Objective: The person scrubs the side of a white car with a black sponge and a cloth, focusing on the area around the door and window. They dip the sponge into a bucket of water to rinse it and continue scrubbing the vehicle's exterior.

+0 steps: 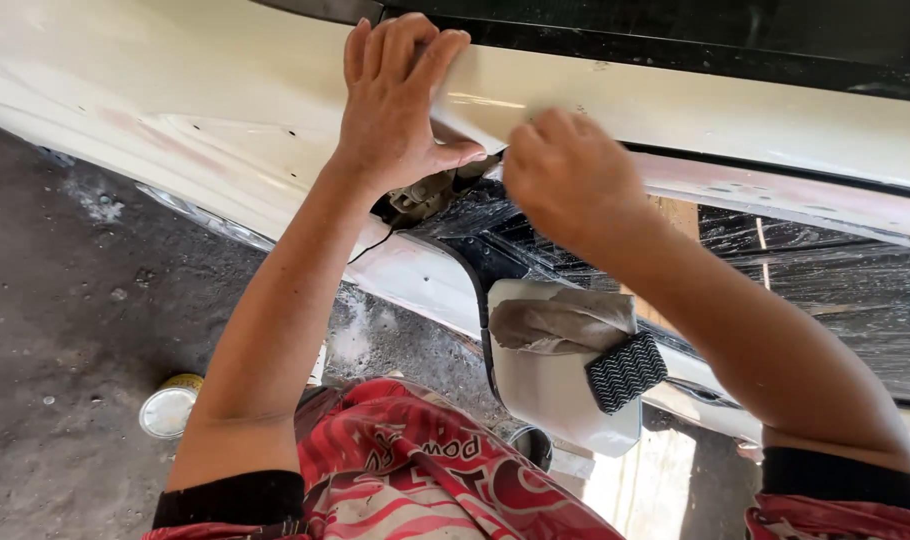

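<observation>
White car panel (225,110) under flat left hand (395,105); right hand (570,175) curled beside.

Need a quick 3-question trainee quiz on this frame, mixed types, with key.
1. True or false: the left hand lies flat on the white car panel.
2. Which lies on the ground by the left forearm? A) a round tin B) a hammer C) a spray gun
3. Fill in: the right hand is at the panel's edge, above clear plastic ____ covering the dark opening.

Key: 1 true; 2 A; 3 film. Whether the right hand's fingers hold anything cannot be told.
</observation>
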